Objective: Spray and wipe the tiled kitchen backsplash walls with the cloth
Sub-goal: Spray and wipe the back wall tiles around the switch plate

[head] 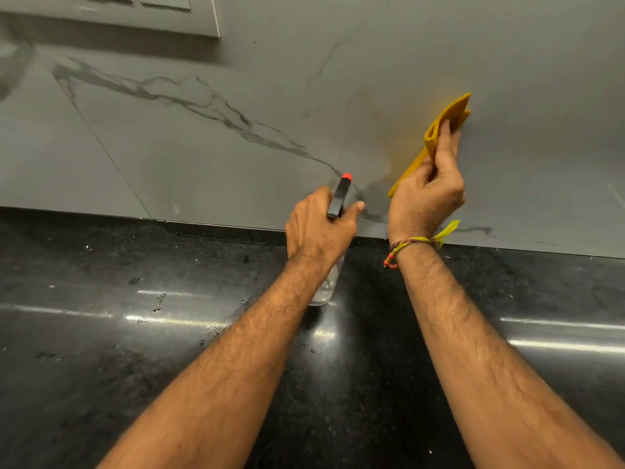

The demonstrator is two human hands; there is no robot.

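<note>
Left hand [321, 228]: I grip the spray bottle [340, 198], nozzle facing the backsplash [236, 137].
Right hand [427, 194]: I clasp the folded yellow cloth [446, 120] against the tile.
Progress: mid-task, I judge; no wet streaks discernible.

We see a glossy black speckled stone bench [101, 350] reflecting streaks of light, meeting a grey marble-veined tiled wall [203, 130]; a pale switch plate [162, 15] sits upper left.

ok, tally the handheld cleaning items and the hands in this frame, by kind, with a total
Spray bottle: 1, gripped by the left hand
Yellow cloth: 1, folded, held in the right hand at the backsplash wall
Hands: 2
Total: 4
</note>
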